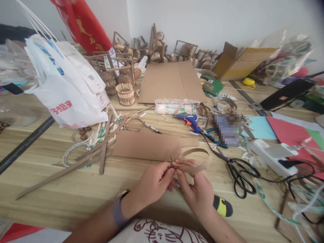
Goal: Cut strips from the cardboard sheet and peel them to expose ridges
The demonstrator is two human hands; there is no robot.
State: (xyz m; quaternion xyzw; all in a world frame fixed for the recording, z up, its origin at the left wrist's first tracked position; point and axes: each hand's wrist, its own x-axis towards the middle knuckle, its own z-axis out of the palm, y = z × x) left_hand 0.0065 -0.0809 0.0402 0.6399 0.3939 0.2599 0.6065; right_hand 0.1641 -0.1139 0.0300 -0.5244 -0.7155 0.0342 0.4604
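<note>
Brown strip (pixel 199 167) is sitting in the hands, by the card's (pixel 146 145) near right corner; it is looking thin, flat and bendy, its free length curling into a loop. Left hand (pixel 152 180) is pinching a small dark bit between thumb and finger; cannot tell if that is the same strip. Right hand (pixel 196 189) is gripping the strip, fingertips meeting the left's, probably because something so narrow and springy is needing support close to the pinch. Card is lying flat on the bench (pixel 63 209), smooth, plain, oblong. Left of the card, stiff slats (pixel 101 158) are overlapping loosely. Right of the card, black scissors (pixel 239 172) are lying with looped handles nearer the person, likely for quick reach. Beyond the card's right end, a blue plastic glue gun (pixel 192 123) is lying, presumably parked handy. Well beyond the card, a round basket (pixel 126 94) is standing upright, pale slivers ringing its wall.
</note>
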